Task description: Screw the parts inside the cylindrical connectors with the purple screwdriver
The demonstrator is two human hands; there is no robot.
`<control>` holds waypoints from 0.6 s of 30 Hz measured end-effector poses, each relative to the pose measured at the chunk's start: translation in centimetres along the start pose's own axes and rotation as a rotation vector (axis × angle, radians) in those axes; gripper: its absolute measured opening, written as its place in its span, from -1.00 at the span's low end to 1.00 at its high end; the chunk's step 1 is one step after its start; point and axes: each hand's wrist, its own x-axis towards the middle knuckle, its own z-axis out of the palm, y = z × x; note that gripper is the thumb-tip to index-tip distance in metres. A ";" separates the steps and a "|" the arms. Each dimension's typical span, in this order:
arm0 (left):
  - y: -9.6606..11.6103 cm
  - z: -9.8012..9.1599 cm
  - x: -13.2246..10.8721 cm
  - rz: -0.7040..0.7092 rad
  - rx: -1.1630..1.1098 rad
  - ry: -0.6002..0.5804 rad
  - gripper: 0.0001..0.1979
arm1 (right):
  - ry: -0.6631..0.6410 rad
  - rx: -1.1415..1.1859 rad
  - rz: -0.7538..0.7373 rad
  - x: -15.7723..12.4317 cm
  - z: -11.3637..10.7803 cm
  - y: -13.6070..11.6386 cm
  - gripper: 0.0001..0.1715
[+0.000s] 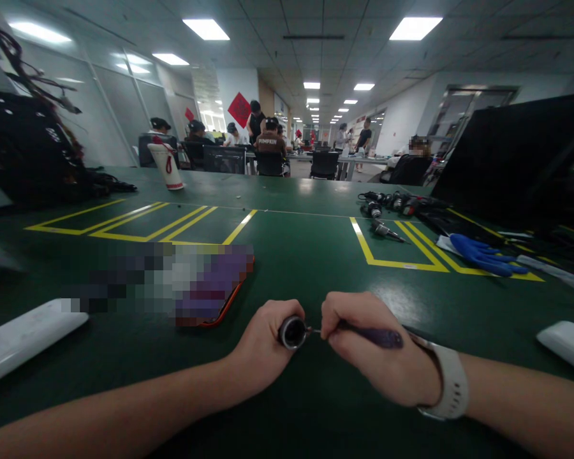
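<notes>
My left hand (266, 339) is closed around a dark cylindrical part (293, 332), whose round hollow end with a metal rim faces me. In my right hand (370, 344) is a screwdriver (373, 336) with a dark purple handle, gripped by thumb and fingers. Its thin metal shaft points left and meets the cylinder's right side, near the rim. Whether the tip sits in a screw is too small to tell. Both hands are held close together above the near part of the green table. A pale watch strap circles my right wrist.
A purple item with an orange-red edge (220, 287) lies left of my hands. White devices (33, 338) flank the workspace. A paper cup (167, 166) stands farther back. Several dark tools (382, 213), a blue glove (483, 254) and a black screen (521, 153) are at right. People sit beyond.
</notes>
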 end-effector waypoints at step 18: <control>-0.1 0.1 0.1 0.002 -0.029 -0.013 -0.94 | -0.035 -0.105 -0.068 0.0 -0.2 -0.6 -0.83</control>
